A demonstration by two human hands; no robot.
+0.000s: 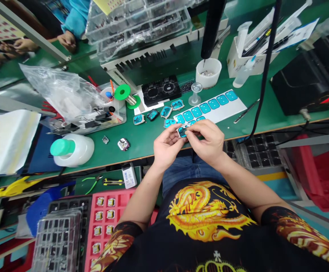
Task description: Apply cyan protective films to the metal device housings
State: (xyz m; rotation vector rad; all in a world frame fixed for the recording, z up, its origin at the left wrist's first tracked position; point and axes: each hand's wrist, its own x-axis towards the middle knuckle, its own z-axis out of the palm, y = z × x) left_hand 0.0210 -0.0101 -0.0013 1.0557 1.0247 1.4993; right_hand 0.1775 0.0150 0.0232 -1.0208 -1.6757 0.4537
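Grasping one blue-faced case (182, 132), the left hand (167, 146) and right hand (207, 140) meet at the fingers. A sticker sheet (227, 112) lies just beyond.

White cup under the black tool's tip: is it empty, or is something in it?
Not empty: the white cup holds small silvery bits, visible inside its rim. What they are, I cannot tell.

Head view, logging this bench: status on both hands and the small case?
Left hand holding small case. Right hand at its right edge. Similar cases and blue-patched sheet just beyond.
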